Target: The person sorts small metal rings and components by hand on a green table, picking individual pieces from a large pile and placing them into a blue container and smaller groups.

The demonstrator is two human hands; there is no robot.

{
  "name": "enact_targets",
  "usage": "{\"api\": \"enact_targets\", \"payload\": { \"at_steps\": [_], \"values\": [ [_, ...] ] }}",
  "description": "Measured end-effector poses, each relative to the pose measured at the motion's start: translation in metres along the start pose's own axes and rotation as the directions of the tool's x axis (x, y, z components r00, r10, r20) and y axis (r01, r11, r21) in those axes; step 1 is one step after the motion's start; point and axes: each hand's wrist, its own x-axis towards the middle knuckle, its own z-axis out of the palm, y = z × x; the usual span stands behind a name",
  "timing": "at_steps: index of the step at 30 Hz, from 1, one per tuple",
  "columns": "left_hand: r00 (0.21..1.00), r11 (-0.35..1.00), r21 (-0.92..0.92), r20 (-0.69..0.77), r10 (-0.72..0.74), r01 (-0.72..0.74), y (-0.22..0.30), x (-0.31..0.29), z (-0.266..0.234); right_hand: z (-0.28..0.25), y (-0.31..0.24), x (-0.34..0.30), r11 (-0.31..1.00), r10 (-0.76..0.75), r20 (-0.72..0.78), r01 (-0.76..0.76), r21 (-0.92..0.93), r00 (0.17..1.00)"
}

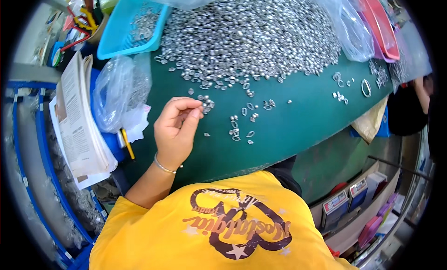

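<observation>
My left hand (173, 129) reaches in over the green tabletop (195, 153), with a thin bangle on its wrist. Its thumb and forefinger are pinched together beside a small cluster of silvery metal pieces (209, 105). Whatever lies between the fingertips is too small to make out. Right of the hand, loose oval rings and little rounded metal pieces (235, 131) are scattered in small groups. A large heap of similar metal pieces (253, 35) covers the far part of the table. My right hand does not show.
A blue basket (107, 42) with some metal pieces stands far left, near clear plastic bags (111, 95) and folded newspapers (79, 116). A yellow-handled tool (127, 144) lies at the left edge. At right are a metal ring (366, 88), a pink basket (382, 25) and another person's arm (421, 94).
</observation>
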Motion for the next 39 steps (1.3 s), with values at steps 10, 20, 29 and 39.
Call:
{"api": "enact_targets", "payload": {
  "at_steps": [10, 20, 29, 39],
  "values": [
    [0.995, 0.997, 0.029, 0.06, -0.076, 0.075, -0.001, -0.001, 0.013, 0.016, -0.033, -0.041, 0.997, 0.001, -0.141, 0.009, 0.074, 0.99],
    [0.993, 0.986, 0.144, 0.07, -0.095, 0.084, -0.004, 0.006, 0.014, 0.011, -0.024, -0.039, 0.974, -0.042, -0.026, 0.047, 0.22, 0.999],
    [0.985, 0.715, 0.692, 0.173, -0.027, -0.102, -0.024, 0.011, -0.02, -0.011, 0.033, 0.003, 0.99, 0.132, 0.131, -0.136, 0.024, 0.983],
    [0.954, 0.843, 0.511, 0.301, 0.008, -0.168, -0.024, 0.003, 0.021, -0.045, 0.0, 0.026, 0.943, -0.167, 0.217, 0.22, -0.25, 0.962]
  ]
}}
